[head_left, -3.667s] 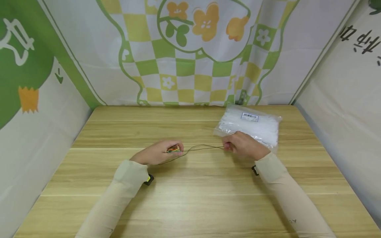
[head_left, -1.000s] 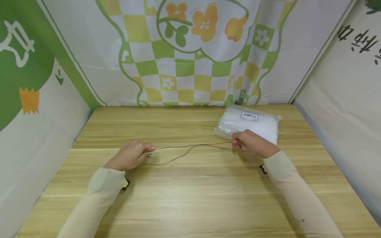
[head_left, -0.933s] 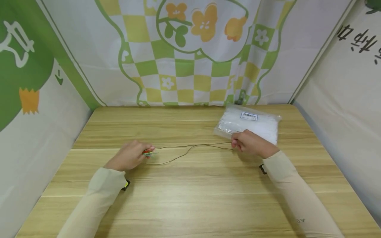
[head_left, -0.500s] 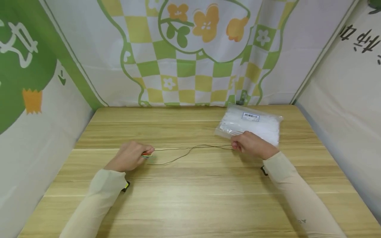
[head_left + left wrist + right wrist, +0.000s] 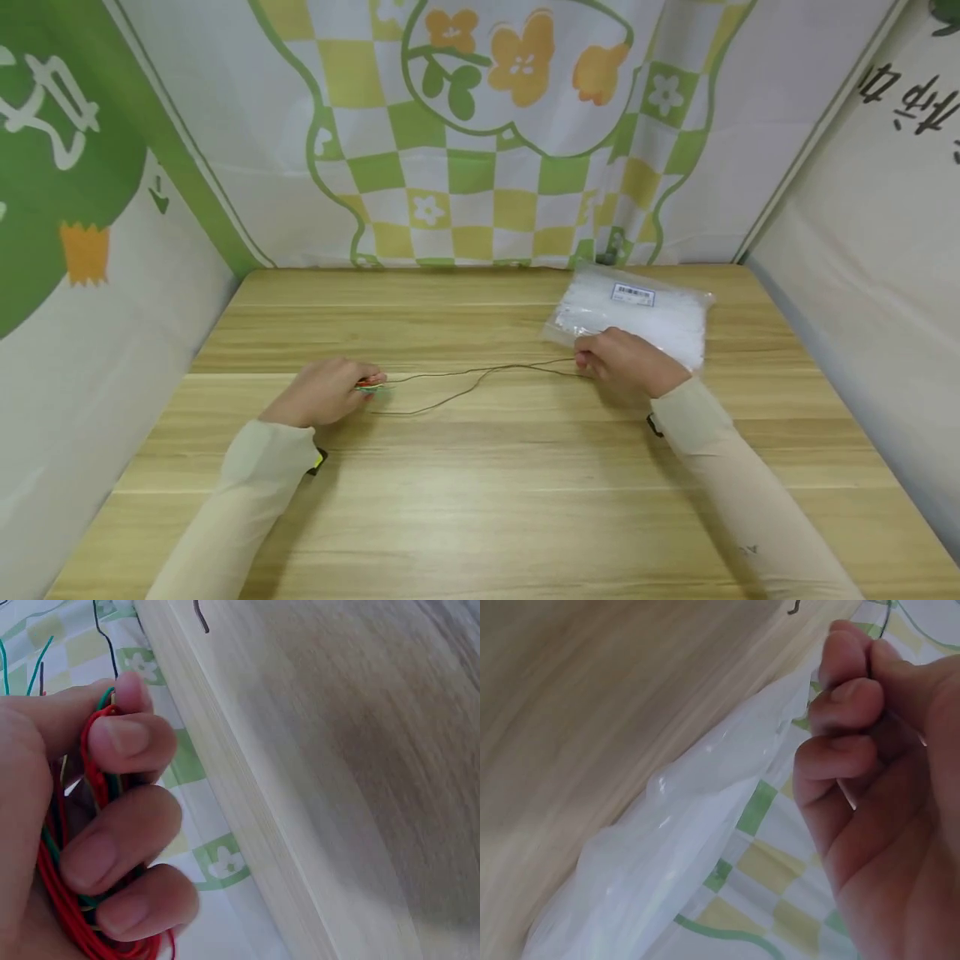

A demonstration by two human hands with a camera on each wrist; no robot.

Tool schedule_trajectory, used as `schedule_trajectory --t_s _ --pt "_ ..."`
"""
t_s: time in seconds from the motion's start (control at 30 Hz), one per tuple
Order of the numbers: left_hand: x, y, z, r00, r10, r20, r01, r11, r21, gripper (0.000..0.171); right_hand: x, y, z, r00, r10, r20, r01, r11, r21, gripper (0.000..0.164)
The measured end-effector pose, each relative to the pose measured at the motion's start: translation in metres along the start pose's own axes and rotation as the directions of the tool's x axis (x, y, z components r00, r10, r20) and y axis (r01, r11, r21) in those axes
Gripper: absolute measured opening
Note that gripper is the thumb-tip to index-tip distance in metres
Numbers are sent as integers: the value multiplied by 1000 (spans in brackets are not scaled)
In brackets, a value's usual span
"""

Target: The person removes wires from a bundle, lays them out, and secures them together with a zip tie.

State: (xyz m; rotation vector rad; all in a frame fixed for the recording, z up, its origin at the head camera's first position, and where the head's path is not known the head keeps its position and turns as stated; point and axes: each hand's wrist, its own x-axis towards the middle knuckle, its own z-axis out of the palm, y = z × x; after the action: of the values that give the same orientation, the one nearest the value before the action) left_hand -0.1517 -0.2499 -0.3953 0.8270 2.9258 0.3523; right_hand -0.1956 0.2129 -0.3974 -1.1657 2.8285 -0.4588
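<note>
My left hand (image 5: 322,393) grips a bundle of thin wires (image 5: 71,922), mostly red with some green and yellow, fingers curled round it. A dark wire (image 5: 442,374) runs from that hand across to my right hand (image 5: 622,360), which pinches its far end between thumb and fingertips. In the right wrist view the pinched dark wire (image 5: 887,621) shows just above the thumb. Below the taut one, a second brown wire (image 5: 435,406) lies loose and curved on the table, crossing the first near the middle; its right end reaches close to the right hand.
A clear plastic bag of white strips (image 5: 637,321) with a barcode label lies at the back right, just behind the right hand. The wooden table (image 5: 465,508) meets a patterned fabric backdrop (image 5: 480,192) at the back, with fabric walls on both sides.
Over the last few seconds my left hand has drawn left with the wire bundle, widening the gap between the hands. In the last half second my right hand has shifted slightly left.
</note>
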Motion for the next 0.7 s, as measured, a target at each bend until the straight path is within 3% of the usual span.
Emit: schedule_trajectory --t_s 0.3,0.53,0.7 --pt "-5 -10 -1 988 -60 139 78 989 -128 25 7 -4 5 998 40 42 -39 999 -25 21" --pt "-8 -8 -3 993 -63 102 75 990 -119 12 6 -10 2 994 77 79 -76 997 -27 26" --pt "-3 -2 -3 994 -71 84 80 992 -103 13 5 -15 -1 993 90 78 -84 993 -77 29"
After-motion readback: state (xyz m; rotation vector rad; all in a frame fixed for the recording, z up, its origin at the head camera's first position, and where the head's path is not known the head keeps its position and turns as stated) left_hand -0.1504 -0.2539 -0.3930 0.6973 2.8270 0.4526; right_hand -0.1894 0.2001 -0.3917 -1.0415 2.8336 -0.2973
